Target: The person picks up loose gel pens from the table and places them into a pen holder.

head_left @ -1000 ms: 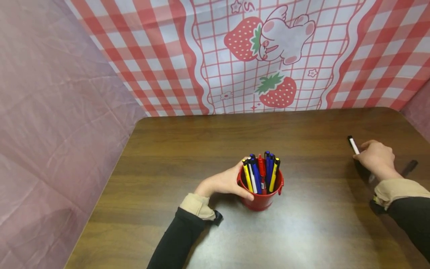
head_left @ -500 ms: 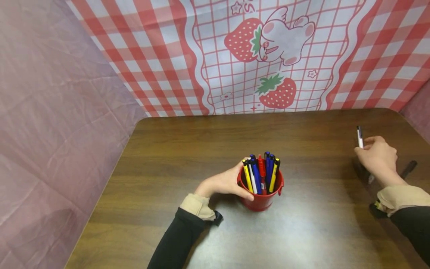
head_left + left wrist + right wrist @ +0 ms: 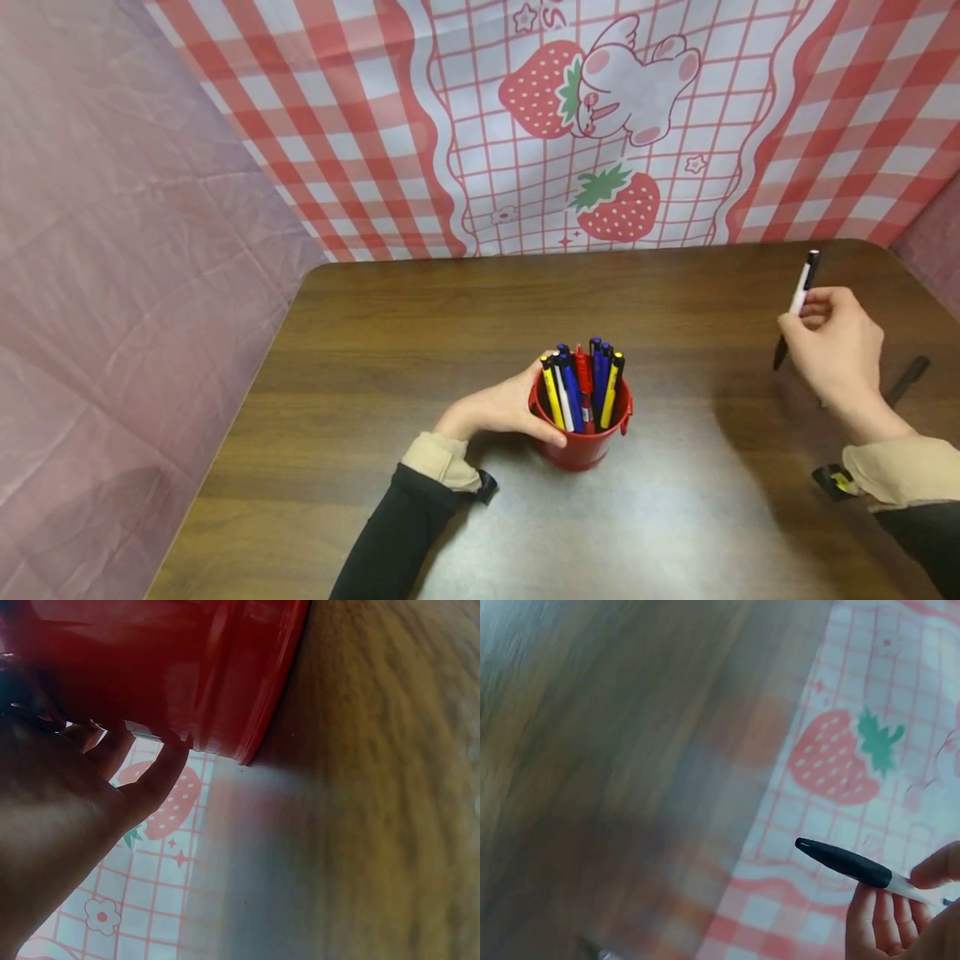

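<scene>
A red bucket [image 3: 576, 452] stands upright on the table, filled with several yellow, blue, white and red pens [image 3: 572, 395]. My left hand [image 3: 501, 407] grips its left side, the thumb at the front and the fingers round the back. In the left wrist view those fingers touch the bucket's wall [image 3: 150, 667]. At the right, my right hand [image 3: 843, 346] pinches a white pen with black ends [image 3: 799, 297] between thumb and fingers. This pen is tilted above the table, one black end [image 3: 844, 860] pointing down. Partly behind the right wrist lies another dark-ended pen [image 3: 907, 379].
The brown wooden table [image 3: 420, 308] reaches back to a red-and-white checked cloth [image 3: 360, 125] printed with strawberries. Pinkish fabric [image 3: 135, 250] hangs along the left side.
My right hand has raised the white pen off the table and swung it more upright, black end down. The left hand and bucket stay in place.
</scene>
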